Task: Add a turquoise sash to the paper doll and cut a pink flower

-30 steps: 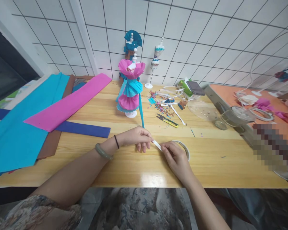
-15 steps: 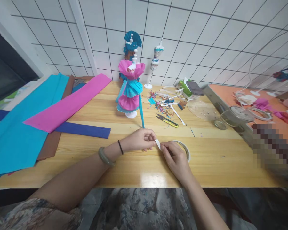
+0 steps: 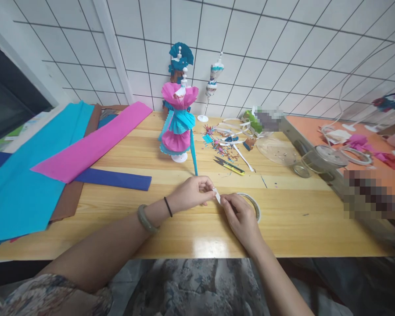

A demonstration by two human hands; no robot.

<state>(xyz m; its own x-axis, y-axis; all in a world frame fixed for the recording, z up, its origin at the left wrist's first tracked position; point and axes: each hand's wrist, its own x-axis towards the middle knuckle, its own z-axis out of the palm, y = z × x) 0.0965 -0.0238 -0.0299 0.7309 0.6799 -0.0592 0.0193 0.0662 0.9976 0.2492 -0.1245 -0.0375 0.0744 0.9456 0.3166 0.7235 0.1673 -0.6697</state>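
Note:
A short white piece of tape spans the small gap between my two hands. My left hand, closed in a pinch, is at its upper left end. At its lower right end, the fingertips of my right hand grip it. A roll of tape lies flat on the table just beyond my right hand, which covers part of it. Behind my left hand stands a small dress form in pink and blue crepe paper, with a narrow blue strip hanging down its right side.
Folded pink crepe paper and blue crepe paper lie at the left. Yellow thread snips rest near paper scraps. Two more dress forms stand by the tiled wall. A clear jar is at the right, before an orange table.
My left hand has shifted slightly, its fingertips now overlapping the upper end of the tape piece. My right hand has barely moved.

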